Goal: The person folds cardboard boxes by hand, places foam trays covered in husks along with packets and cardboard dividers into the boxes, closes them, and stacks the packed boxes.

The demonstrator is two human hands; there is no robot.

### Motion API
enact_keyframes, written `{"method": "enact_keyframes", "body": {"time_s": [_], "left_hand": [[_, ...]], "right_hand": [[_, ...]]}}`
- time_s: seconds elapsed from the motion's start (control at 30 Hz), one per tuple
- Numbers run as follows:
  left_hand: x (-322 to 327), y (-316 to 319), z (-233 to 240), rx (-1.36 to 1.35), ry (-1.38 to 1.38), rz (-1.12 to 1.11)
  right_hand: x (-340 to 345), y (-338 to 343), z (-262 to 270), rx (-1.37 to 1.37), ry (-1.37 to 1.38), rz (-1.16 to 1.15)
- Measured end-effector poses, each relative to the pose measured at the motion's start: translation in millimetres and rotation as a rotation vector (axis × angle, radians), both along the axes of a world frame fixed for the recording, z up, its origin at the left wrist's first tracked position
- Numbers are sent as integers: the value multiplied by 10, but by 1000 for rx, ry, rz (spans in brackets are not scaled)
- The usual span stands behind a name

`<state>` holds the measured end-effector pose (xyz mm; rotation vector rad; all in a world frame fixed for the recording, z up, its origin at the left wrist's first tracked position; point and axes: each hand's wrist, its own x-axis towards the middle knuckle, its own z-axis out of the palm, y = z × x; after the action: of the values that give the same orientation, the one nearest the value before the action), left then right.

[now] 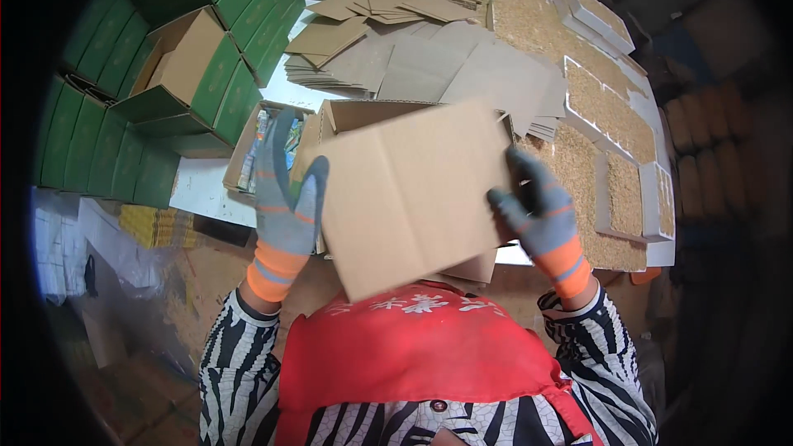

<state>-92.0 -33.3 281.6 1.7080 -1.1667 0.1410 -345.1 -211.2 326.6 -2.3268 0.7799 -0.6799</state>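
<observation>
A plain brown cardboard sheet (409, 198) with a faint crease across it is held tilted and slightly blurred before my chest. My right hand (542, 217), in a grey glove with an orange cuff, grips its right edge, thumb on the near face. At the sheet's left edge, my gloved left hand (288, 198) has its fingers stretched apart from the thumb; the thumb is by the corner. Behind the sheet stands an open cardboard box (378, 113), its inside mostly hidden. Left of that box, a smaller open carton (234, 167) holds colourful printed packets (251, 158), partly covered by my left hand.
Green cartons (272, 18) are stacked at the left, with one open carton (214, 74) among them. Flat grey cardboard sheets (433, 62) and brown sheets (396, 7) lie behind the box. White trays (610, 108) of tan granular material stand at the right.
</observation>
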Motion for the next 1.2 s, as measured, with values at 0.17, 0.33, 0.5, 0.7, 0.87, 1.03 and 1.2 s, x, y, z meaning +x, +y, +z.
{"method": "enact_keyframes", "body": {"time_s": [0.17, 0.33, 0.5, 0.7, 0.87, 1.03, 1.2], "left_hand": [[32, 43, -281, 81, 149, -10], [38, -115, -152, 80, 202, -86], [60, -737, 245, 179, -412, 21], [691, -1167, 183, 197, -838, 109], [540, -635, 263, -139, 399, -118], [-98, -89, 483, 261, -241, -312], [-135, 243, 576, 475, -478, -440]], "right_hand": [[341, 109, 324, -250, 595, 157], [501, 213, 300, -308, 401, 610], [506, 4, -43, -297, 509, 353], [632, 132, -54, -479, 256, 356], [790, -77, -292, -427, 427, 374], [860, -427, -415, -577, 577, 237], [640, -179, 36, -353, 297, 357]]}}
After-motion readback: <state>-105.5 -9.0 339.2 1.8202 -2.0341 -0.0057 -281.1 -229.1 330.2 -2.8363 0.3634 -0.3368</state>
